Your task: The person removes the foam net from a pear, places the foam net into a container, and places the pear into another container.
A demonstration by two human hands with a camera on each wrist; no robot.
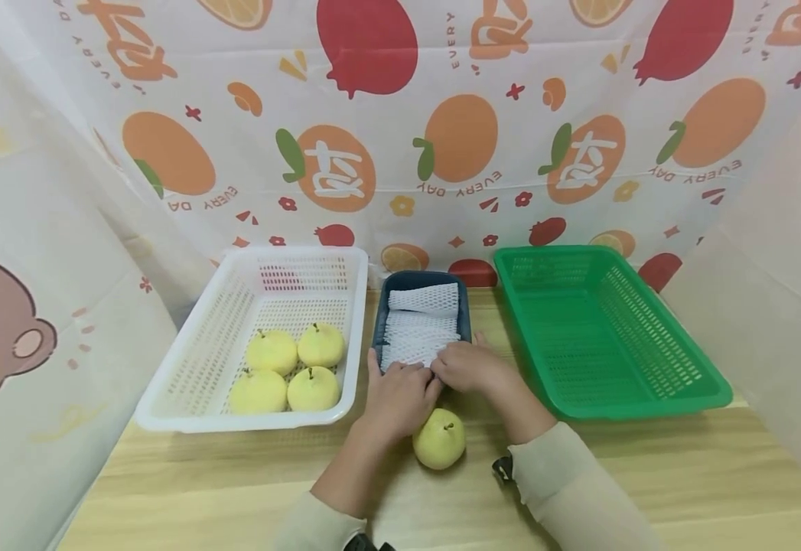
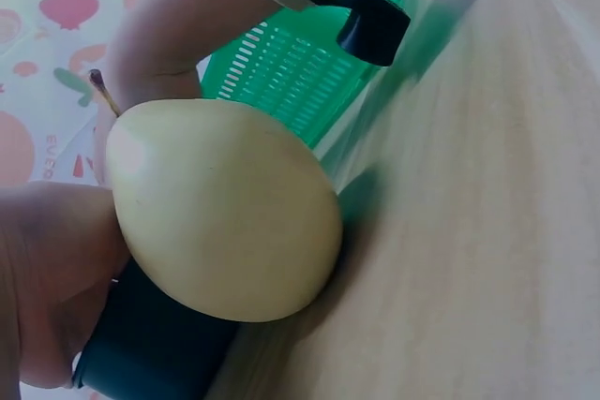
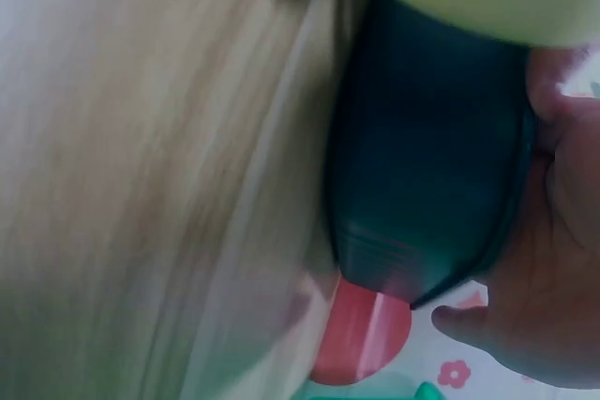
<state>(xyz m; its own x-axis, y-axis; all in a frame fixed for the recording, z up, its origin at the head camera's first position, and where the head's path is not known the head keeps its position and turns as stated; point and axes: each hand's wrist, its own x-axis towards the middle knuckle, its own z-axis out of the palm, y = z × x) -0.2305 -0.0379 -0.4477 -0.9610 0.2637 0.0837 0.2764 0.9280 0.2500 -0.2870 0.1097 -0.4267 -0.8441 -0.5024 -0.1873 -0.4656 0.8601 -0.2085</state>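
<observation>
A dark blue-green box [image 1: 466, 314] stands at the middle of the table with white foam fruit nets [image 1: 422, 325] lying in it. My left hand [image 1: 400, 394] and right hand [image 1: 472, 367] meet over its near end. Their curled fingers pinch the nearest foam net, though the fingertips are partly hidden. On each hand one outer finger sticks out. Just below the hands, a yellow pear [image 1: 439, 440] rests on the table, its stem tilted up. That pear [image 2: 225, 213] fills the left wrist view; the box wall [image 3: 431, 156] shows in the right wrist view.
To the left stands a white plastic basket [image 1: 166, 417] with several yellow pears [image 1: 272, 352] in its near right part. A green basket [image 1: 648, 409] stands to the right with nothing in it. Fruit-print cloth [image 1: 400, 153] hangs behind the wooden table [image 1: 200, 490].
</observation>
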